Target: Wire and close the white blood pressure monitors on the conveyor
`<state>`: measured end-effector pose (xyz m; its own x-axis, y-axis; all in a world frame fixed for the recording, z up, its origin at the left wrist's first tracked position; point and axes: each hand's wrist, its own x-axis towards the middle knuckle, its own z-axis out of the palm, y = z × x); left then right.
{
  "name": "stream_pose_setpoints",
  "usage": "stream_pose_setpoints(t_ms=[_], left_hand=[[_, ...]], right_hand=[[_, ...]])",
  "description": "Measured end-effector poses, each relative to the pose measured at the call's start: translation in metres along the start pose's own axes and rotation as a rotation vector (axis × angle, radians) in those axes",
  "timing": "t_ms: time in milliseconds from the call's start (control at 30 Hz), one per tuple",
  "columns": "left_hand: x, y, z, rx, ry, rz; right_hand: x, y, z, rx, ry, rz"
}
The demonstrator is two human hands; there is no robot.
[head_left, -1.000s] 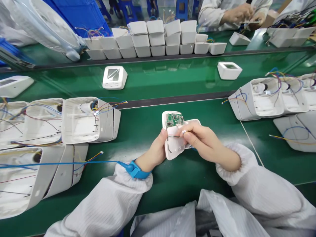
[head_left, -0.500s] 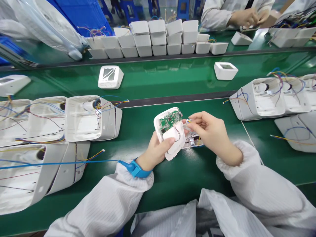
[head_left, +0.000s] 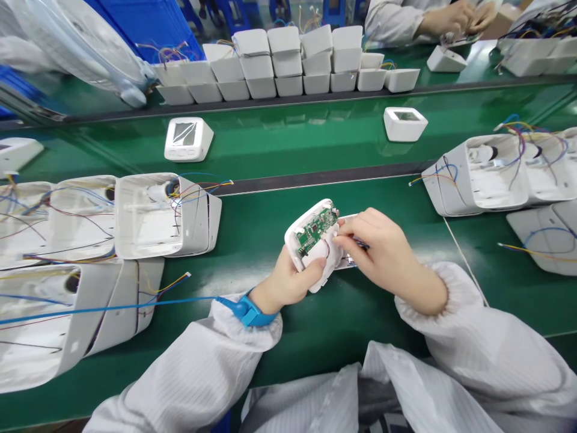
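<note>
My left hand [head_left: 293,276] is closed around a white plastic housing [head_left: 327,270], thumb on its front and its open side tilted up. A green circuit board [head_left: 318,230] sits in the upper part of that housing. At the board's right edge my right hand [head_left: 378,249] pinches a small wire connector, now mostly covered by the fingertips. Under the right hand, partly hidden, lies another white part [head_left: 345,264] with wires. A blue wrist strap [head_left: 256,310] with a cord is on my left wrist.
White housings with loose wires stand at left [head_left: 153,222] and right [head_left: 496,174]. Two white display units [head_left: 187,139] [head_left: 406,124] rest on the green strip beyond. Stacked white casings [head_left: 283,63] line the far ledge. Across the bench, a co-worker's hands [head_left: 460,21] handle something small.
My right fingers have moved left and closed in on the board's edge, covering the connector and its coloured wires. The housing in my left hand has turned and shifted slightly right.
</note>
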<state>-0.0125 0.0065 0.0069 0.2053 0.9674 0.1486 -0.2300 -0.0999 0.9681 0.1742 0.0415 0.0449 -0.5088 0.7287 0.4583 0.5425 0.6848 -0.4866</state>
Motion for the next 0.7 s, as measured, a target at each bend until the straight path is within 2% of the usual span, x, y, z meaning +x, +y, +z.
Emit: stream_pose_setpoints(t_ms=[233,533,700], left_hand=[[-0.0023,0.0034,0.0029,-0.017,0.02,-0.051],[-0.0041,-0.0041,0.0027,0.044,-0.009,-0.024],[-0.005,-0.0048,0.003,0.051,0.014,-0.073]], right_hand=[[-0.0004,-0.0079,0.0019,0.212,-0.038,0.123],[-0.0019,-0.0095,0.0047,0.168,-0.014,0.113],[-0.0029,-0.0099,0.0031,0.161,-0.024,0.125]])
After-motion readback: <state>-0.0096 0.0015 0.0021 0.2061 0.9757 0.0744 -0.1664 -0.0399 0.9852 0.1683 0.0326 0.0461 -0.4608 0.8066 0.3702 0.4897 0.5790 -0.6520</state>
